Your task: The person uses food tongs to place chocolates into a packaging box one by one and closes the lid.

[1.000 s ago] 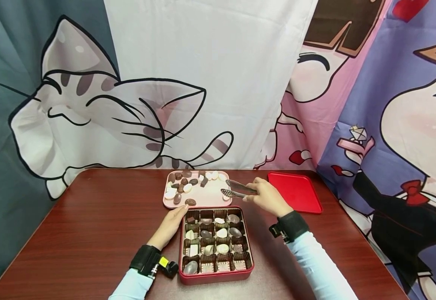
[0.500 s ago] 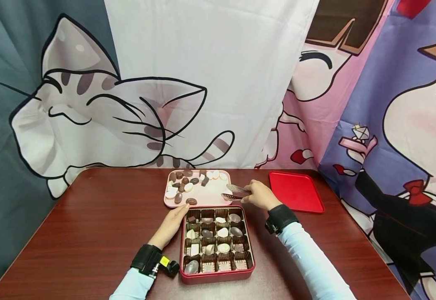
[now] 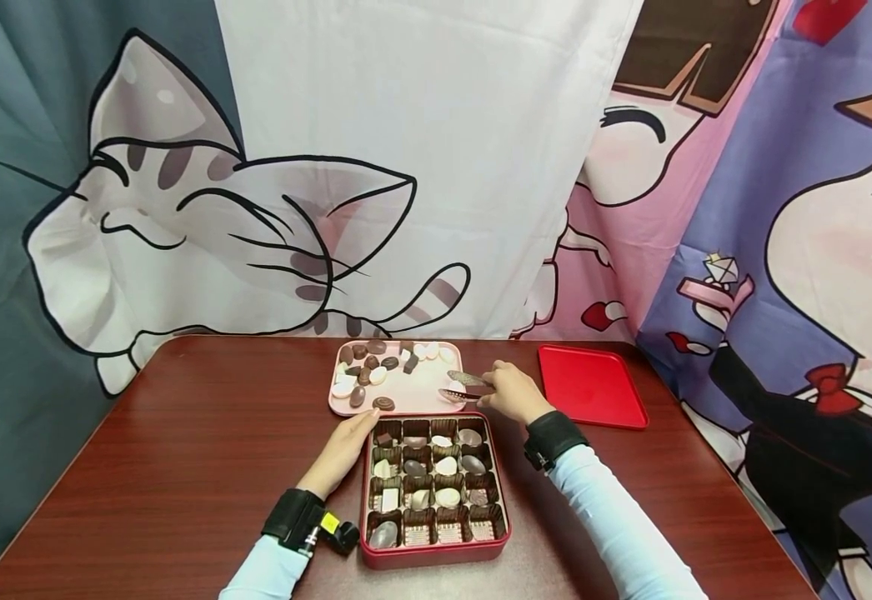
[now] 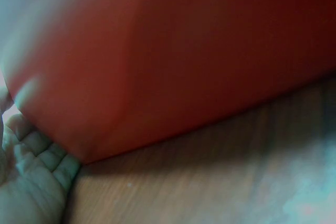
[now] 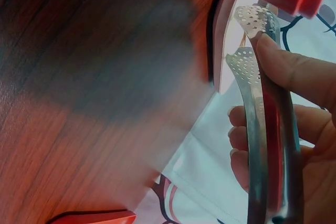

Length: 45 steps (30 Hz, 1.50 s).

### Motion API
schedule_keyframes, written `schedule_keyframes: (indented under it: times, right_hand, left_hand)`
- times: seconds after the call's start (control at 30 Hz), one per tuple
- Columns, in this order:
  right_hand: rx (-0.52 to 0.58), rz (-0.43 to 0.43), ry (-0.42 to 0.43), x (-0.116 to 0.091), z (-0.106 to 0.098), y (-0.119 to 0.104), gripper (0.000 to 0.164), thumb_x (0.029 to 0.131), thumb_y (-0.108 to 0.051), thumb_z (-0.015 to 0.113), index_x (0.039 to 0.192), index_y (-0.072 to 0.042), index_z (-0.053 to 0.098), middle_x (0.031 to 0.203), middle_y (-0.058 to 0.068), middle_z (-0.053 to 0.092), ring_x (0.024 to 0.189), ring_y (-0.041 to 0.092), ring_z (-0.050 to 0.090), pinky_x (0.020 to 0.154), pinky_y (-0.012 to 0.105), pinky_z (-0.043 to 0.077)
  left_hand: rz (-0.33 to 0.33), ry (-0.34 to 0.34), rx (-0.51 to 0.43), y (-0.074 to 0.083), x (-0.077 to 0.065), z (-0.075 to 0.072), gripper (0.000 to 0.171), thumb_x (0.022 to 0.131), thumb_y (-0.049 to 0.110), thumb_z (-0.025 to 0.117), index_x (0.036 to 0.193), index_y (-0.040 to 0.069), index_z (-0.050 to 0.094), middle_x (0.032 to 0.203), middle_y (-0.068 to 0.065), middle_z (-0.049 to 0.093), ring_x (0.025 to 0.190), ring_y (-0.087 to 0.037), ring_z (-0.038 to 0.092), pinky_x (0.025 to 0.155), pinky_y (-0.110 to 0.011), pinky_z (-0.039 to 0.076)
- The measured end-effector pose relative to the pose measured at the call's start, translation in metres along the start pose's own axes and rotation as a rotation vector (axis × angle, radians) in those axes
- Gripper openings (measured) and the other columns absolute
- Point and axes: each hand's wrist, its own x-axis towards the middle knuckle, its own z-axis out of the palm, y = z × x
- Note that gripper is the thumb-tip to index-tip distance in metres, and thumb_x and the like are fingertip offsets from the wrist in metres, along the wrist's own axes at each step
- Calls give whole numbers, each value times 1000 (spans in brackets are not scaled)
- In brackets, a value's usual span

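Observation:
My right hand [image 3: 514, 392] holds metal serving tongs [image 3: 468, 379] with perforated ends. The tong ends stand apart over the right end of a pink tray [image 3: 417, 392], around a pale chocolate [image 3: 456, 387] partly hidden by them. In the right wrist view, thumb and fingers grip the tongs [image 5: 255, 114] on both sides. My left hand [image 3: 346, 442] holds the far left corner of a red chocolate box [image 3: 436, 556], its fingers going behind the corner in the left wrist view. Dark and white chocolates sit in many of the box's compartments; several in the near rows hold none.
Several brown and white chocolates [image 3: 368, 363] lie on the left and far side of the pink tray, just behind the box. A red tray [image 3: 593, 385] lies at the back right. Behind the brown table [image 3: 218, 450] hangs a printed cloth [image 3: 406, 100].
My right hand has moved slightly left and lower with the tongs, bringing their ends onto the tray's right end. The left hand and the box have stayed put.

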Motion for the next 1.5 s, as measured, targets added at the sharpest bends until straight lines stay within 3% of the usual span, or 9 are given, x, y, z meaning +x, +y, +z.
schedule_keyframes:
  times: [0.23,0.47,0.67,1.0,1.13,1.27,1.5]
  right_hand:
    - [1,-22,36,-2,4,0,24,81,-16,84,101,-4,78,89,11,64,82,25,60,72,41,56]
    - [13,-26,63,-4,5,3,21,82,-16,82,99,-6,78,87,12,63,77,21,56,68,36,52]
    - [30,-27,98,-5,2,3,19,82,-14,80,100,-7,79,82,8,61,72,18,55,64,33,49]
    - [48,-1,102,-6,6,5,16,83,-14,80,98,-8,80,79,5,58,69,16,51,60,28,43]
    - [66,-7,119,-7,2,4,18,83,-14,80,99,-8,80,81,6,60,69,17,53,61,29,45]
    - [83,-27,126,-9,-3,4,18,84,-14,79,101,-7,80,82,7,61,70,17,53,63,29,46]
    - [111,-58,164,-22,-24,-9,22,85,-16,79,105,-8,79,82,3,57,73,14,50,65,26,43]
  left_hand:
    - [-14,-2,-9,1,0,1,59,109,37,43,152,-4,43,159,-25,40,153,-42,32,128,-58,28]
    - [-20,-10,-35,0,-1,0,57,110,39,42,150,-2,47,156,-24,47,149,-41,39,127,-57,30]
    - [-15,-7,-19,1,-1,0,59,110,36,42,152,-5,42,159,-26,40,153,-42,32,128,-59,27]
    - [-16,-2,-26,1,-1,1,57,110,37,42,150,-4,45,157,-25,44,151,-42,36,127,-58,28]
    - [-10,-6,-21,1,-1,1,58,110,36,42,151,-4,43,159,-26,40,153,-42,32,128,-59,26]
    - [-6,-11,-25,0,-1,0,55,109,35,43,149,-3,48,157,-23,45,152,-40,36,128,-57,28]
    - [-3,-15,-22,0,-1,0,57,109,36,43,150,-3,46,159,-24,43,153,-40,33,128,-58,26]
